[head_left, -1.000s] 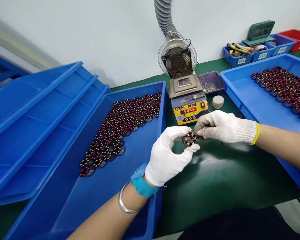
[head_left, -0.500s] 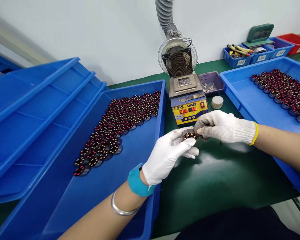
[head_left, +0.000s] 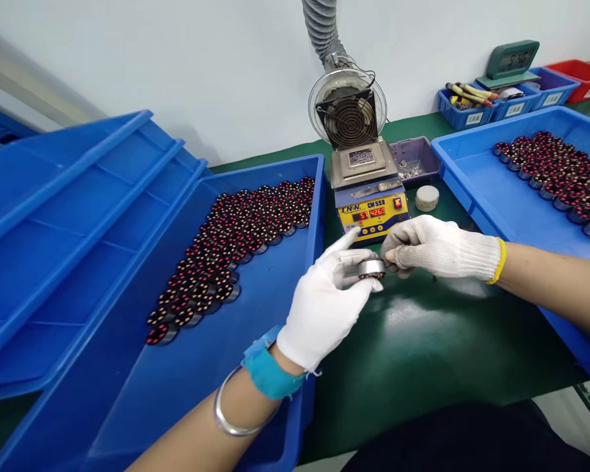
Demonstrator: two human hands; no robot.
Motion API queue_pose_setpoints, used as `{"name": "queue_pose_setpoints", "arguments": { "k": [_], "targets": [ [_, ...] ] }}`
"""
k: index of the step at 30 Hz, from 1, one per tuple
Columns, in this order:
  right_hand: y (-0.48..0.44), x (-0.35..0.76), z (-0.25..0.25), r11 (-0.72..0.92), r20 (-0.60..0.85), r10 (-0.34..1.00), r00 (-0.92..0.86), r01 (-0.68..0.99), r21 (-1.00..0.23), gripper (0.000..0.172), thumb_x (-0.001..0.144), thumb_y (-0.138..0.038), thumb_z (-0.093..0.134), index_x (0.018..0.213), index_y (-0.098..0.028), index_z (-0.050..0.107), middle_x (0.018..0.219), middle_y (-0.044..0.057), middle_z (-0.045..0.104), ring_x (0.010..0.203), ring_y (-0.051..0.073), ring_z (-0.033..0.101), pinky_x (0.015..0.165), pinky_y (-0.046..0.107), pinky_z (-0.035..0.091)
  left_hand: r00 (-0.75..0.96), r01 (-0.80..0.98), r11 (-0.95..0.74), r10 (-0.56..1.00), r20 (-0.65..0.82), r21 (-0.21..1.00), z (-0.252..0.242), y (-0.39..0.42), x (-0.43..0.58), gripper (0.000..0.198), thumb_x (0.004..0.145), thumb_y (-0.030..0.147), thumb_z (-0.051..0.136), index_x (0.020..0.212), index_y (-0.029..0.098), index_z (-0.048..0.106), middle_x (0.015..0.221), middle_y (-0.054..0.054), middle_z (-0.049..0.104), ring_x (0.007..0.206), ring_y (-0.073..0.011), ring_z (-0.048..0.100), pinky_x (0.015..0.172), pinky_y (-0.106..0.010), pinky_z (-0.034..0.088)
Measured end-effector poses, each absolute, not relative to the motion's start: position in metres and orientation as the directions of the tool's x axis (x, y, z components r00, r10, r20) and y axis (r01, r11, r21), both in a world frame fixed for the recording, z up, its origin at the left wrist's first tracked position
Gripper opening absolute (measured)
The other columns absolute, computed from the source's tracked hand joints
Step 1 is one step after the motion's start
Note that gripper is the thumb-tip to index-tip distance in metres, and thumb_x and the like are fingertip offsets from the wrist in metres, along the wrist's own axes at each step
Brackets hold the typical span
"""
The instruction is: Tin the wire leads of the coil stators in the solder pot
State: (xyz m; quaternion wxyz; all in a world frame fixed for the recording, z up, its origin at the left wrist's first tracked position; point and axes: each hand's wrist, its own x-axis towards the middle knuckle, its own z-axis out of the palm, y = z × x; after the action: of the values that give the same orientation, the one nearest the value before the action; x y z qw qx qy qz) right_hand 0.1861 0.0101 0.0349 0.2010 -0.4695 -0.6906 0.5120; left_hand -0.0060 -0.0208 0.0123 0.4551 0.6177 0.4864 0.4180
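Observation:
Between the thumb and fingers of my white-gloved left hand (head_left: 322,298) is a small motor stator (head_left: 372,267), its silver outer rim turned to me and copper windings showing below. The index finger of that hand points up, off the stator. My right hand (head_left: 417,249), in a knit glove with a yellow cuff, is closed in a pinch close against the stator's right side. What lies in that pinch is hidden by the fingers. Just behind both hands stands a yellow-fronted solder pot (head_left: 372,213) with a lit red display.
Rows of similar stators fill part of the left blue tray (head_left: 275,295) and the right blue tray (head_left: 465,154). Stacked blue trays (head_left: 78,249) lean at far left. A round white tub (head_left: 427,196), purple bin (head_left: 425,157) and fume hose (head_left: 322,26) are near the pot.
The stator has been turned in my left hand, so its silver rim faces me instead of its wound face. My left index finger has lifted. My right hand stays nearly in place.

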Motion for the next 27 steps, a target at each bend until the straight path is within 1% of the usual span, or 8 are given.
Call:
{"name": "queue_pose_setpoints", "arguments": {
  "k": [4,7,10,13,17,19,24,27],
  "targets": [
    [0.010,0.187,0.033,0.100,-0.160,0.860,-0.484,0.467,-0.879,0.015,0.083,-0.027,0.053,0.085,-0.018,0.064,0.072,0.000,0.068,0.064,0.012,0.062,0.054,0.020,0.044,0.184,0.164,0.015,0.982,-0.045,0.986,0.014,-0.025,-0.004,0.028,0.067,0.012,0.070,0.089,0.020,0.054,0.123,-0.010,0.063,0.082,-0.0234,0.071,0.058,-0.034,0.061],
    [0.010,0.187,0.035,0.113,-0.149,0.870,-0.470,0.484,-0.868,0.015,0.082,-0.027,0.052,0.082,-0.018,0.064,0.070,-0.001,0.067,0.062,0.011,0.060,0.052,0.020,0.042,0.218,0.117,0.013,0.975,-0.038,0.993,0.019,-0.025,-0.001,0.024,0.067,0.018,0.075,0.078,0.018,0.054,0.105,-0.011,0.067,0.110,-0.0313,0.063,0.065,-0.034,0.062],
    [0.009,0.187,0.037,0.090,-0.169,0.881,-0.442,0.508,-0.857,0.015,0.082,-0.027,0.053,0.085,-0.018,0.065,0.070,-0.001,0.068,0.061,0.011,0.060,0.050,0.021,0.040,0.171,0.050,0.002,0.985,-0.011,0.999,0.023,-0.022,-0.001,0.021,0.069,0.020,0.075,0.080,0.016,0.057,0.116,-0.013,0.064,0.125,-0.0332,0.052,0.073,-0.036,0.063],
    [0.009,0.188,0.038,0.118,-0.157,0.883,-0.442,0.534,-0.837,0.016,0.083,-0.028,0.053,0.086,-0.017,0.065,0.071,-0.001,0.068,0.060,0.011,0.058,0.049,0.021,0.038,0.172,0.040,0.133,0.975,-0.138,0.990,0.025,-0.018,-0.003,0.045,0.067,0.018,0.077,0.108,0.018,0.058,0.126,-0.012,0.060,0.106,-0.0262,0.065,0.077,-0.035,0.062],
    [0.010,0.189,0.037,0.159,-0.132,0.873,-0.470,0.531,-0.833,0.016,0.083,-0.027,0.052,0.084,-0.017,0.064,0.071,0.000,0.068,0.060,0.011,0.057,0.051,0.022,0.039,0.291,0.128,0.339,0.885,-0.363,0.932,0.027,-0.017,-0.005,0.036,0.076,0.021,0.072,0.107,0.014,0.056,0.089,-0.007,0.069,0.070,-0.0191,0.072,0.057,-0.027,0.060],
    [0.010,0.189,0.036,0.161,-0.131,0.871,-0.473,0.527,-0.834,0.016,0.083,-0.027,0.052,0.084,-0.017,0.064,0.071,0.000,0.067,0.060,0.011,0.058,0.051,0.022,0.039,0.254,0.058,0.317,0.912,-0.321,0.947,0.028,-0.019,-0.005,0.036,0.073,0.020,0.074,0.102,0.017,0.053,0.089,-0.004,0.067,0.068,-0.0181,0.071,0.052,-0.025,0.059],
    [0.011,0.189,0.033,0.167,-0.100,0.879,-0.466,0.496,-0.852,0.013,0.081,-0.023,0.051,0.082,-0.017,0.063,0.072,-0.001,0.068,0.061,0.010,0.059,0.051,0.021,0.040,0.231,-0.057,0.109,0.968,-0.093,0.992,0.027,-0.021,-0.004,0.023,0.073,0.025,0.073,0.074,0.016,0.053,0.116,-0.012,0.063,0.124,-0.0323,0.053,0.072,-0.035,0.063],
    [0.010,0.188,0.033,0.143,-0.122,0.888,-0.444,0.518,-0.843,0.013,0.081,-0.025,0.053,0.082,-0.017,0.064,0.070,-0.001,0.068,0.060,0.011,0.058,0.050,0.020,0.040,0.126,-0.023,0.044,0.991,-0.041,0.999,0.026,-0.019,-0.003,0.034,0.065,0.014,0.077,0.093,0.017,0.056,0.120,-0.010,0.063,0.115,-0.0287,0.060,0.081,-0.038,0.061]
  ]
}}
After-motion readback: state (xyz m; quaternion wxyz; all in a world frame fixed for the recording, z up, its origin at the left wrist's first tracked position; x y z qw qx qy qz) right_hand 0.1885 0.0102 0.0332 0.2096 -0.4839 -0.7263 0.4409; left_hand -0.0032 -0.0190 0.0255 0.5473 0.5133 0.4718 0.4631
